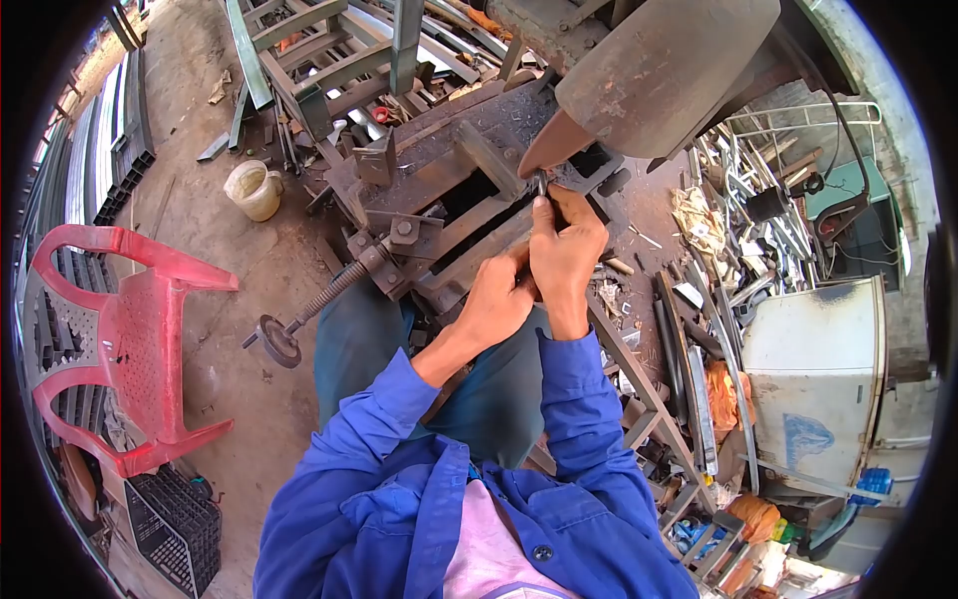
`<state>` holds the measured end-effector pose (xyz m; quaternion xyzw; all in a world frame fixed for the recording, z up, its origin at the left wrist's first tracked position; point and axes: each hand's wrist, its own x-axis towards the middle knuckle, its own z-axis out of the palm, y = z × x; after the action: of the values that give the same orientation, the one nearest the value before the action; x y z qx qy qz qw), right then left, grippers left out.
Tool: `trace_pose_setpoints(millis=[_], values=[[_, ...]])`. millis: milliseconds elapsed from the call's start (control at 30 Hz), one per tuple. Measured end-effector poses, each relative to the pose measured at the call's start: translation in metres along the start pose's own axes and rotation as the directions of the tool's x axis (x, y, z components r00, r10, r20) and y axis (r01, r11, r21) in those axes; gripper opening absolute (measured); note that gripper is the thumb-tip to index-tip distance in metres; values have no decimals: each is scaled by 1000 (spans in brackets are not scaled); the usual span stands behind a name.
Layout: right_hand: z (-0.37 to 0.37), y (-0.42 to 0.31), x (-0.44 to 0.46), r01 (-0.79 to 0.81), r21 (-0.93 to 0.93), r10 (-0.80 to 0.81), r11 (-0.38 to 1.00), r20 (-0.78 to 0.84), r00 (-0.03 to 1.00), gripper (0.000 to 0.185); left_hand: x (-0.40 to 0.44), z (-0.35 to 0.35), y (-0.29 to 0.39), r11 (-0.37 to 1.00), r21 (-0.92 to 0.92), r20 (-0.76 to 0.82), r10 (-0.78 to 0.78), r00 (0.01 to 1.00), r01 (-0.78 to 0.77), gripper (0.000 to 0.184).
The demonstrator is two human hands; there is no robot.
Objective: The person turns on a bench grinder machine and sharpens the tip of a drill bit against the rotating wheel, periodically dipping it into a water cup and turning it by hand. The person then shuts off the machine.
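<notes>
Pinching a small dark metal piece (542, 184) between thumb and fingers, the right hand (567, 250) sits at the upper centre of the frame, with the upper end of the piece just below the reddish-brown disc (552, 148) (whether the two touch, I cannot tell); the grip leaves that end bare, probably so that the skin stays clear of the edge; the left hand (494, 301), lower and a little to the left, has its fingers curled in close against the right hand, perhaps as a steadying prop; what those fingers press on is hidden, so I cannot say if they pinch anything

Above, a broad guard (669, 70) covers most of the disc, likely as a shield, and leaves only its lower tip bare; beneath lies the heavy metal base (424, 190), its threaded screw (344, 282) slanting down to a handwheel (274, 337) at centre left, set outward presumably for easy turning; the dark trousers (494, 399) show bent knees near the base, which would let both arms, in blue sleeves (579, 389), work close to the body

At the left edge stands a red plastic chair (150, 329) above a black crate (180, 529); a pale jug (256, 195) is on the floor (259, 419) at upper left; metal scrap (748, 240) and a white cabinet (813, 379) fill the right side
</notes>
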<state>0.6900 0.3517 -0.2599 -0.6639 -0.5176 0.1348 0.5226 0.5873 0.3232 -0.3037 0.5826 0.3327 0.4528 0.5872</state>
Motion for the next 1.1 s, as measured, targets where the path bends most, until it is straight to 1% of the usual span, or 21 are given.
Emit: trace_pose_setpoints(millis=[67, 133, 233, 400, 467, 500, 533, 567, 633, 667, 700, 733, 767, 833, 867, 900, 967, 1000, 1033, 1067, 1100], values=[[1, 1, 1, -5, -11, 5, 1000, 0, 1000, 17, 0, 0, -2, 1000, 3, -8, 14, 1000, -14, 25], [1, 2, 1, 76, -26, -77, 997, -33, 997, 15, 0, -1, 1, 1000, 10, 0, 3, 1000, -3, 25], [2, 2, 2, 117, -43, -119, 992, -56, 991, 15, 0, -1, 0, 1000, -4, 7, -3, 1000, 3, 24], [-2, -7, 1, 118, -1, -118, 993, -46, 992, 15, -1, -2, 3, 999, -22, 4, 26, 1000, -26, 23], [-3, -8, 0, 122, 28, -121, 992, -41, 992, 15, -4, -3, 7, 999, 16, -14, 45, 999, -45, 23], [-3, -7, 0, 123, 92, -121, 988, -30, 992, 15, -5, -3, 10, 999, 18, -13, 46, 999, -46, 23], [-4, -6, 0, 123, 156, -121, 980, -19, 992, 15, -6, -3, 13, 998, 6, -28, 56, 998, -56, 30], [-5, -7, 0, 123, 157, -121, 980, -22, 992, 15, -7, -3, 16, 998, -6, -41, 65, 997, -65, 37], [-7, -9, 0, 132, 235, -137, 963, 4, 991, 15, -8, -2, 19, 996, -26, -61, 81, 995, -83, 39], [-8, -9, 0, 133, 238, -137, 962, 0, 991, 15, -9, -1, 20, 994, -47, -82, 96, 992, -100, 40], [-9, -10, -1, 189, 274, -205, 943, 30, 978, 15, -11, -1, 20, 994, -43, -80, 98, 992, -102, 40], [-10, -11, -2, 242, 313, -273, 918, 56, 960, 16, -13, -2, 19, 992, -50, -84, 110, 990, -114, 40], [-12, -12, -5, 244, 318, -274, 916, 52, 960, 16, -15, -4, 19, 990, -56, -89, 122, 989, -127, 39], [-18, -14, -15, 166, 601, -306, 782, 137, 942, 17, -19, -8, 19, 986, -63, -93, 150, 984, -156, 36], [-20, -10, -19, 182, 641, -355, 746, 151, 923, 20, -22, -10, 19, 981, -78, -95, 170, 981, -177, 33], [-20, -8, -24, 179, 646, -354, 742, 151, 923, 20, -26, -13, 20, 982, -72, -97, 169, 981, -176, 33], [-20, -3, -35, 176, 759, -379, 627, 101, 920, 19, -33, -17, 22, 985, 42, -69, 168, 983, -165, 26], [-22, -2, -39, 180, 766, -395, 617, 103, 913, 19, -35, -18, 22, 986, 44, -67, 163, 984, -160, 26], [-24, -2, -42, 179, 767, -390, 617, 101, 915, 19, -35, -18, 21, 976, 70, -67, 210, 975, -206, 24], [-26, -2, -45, 184, 762, -403, 621, 109, 909, 23, -36, -18, 21, 963, 95, -64, 258, 964, -252, 22], [-28, -3, -47, 189, 757, -415, 625, 118, 902, 27, -36, -18, 22, 963, 96, -58, 256, 965, -250, 22]])
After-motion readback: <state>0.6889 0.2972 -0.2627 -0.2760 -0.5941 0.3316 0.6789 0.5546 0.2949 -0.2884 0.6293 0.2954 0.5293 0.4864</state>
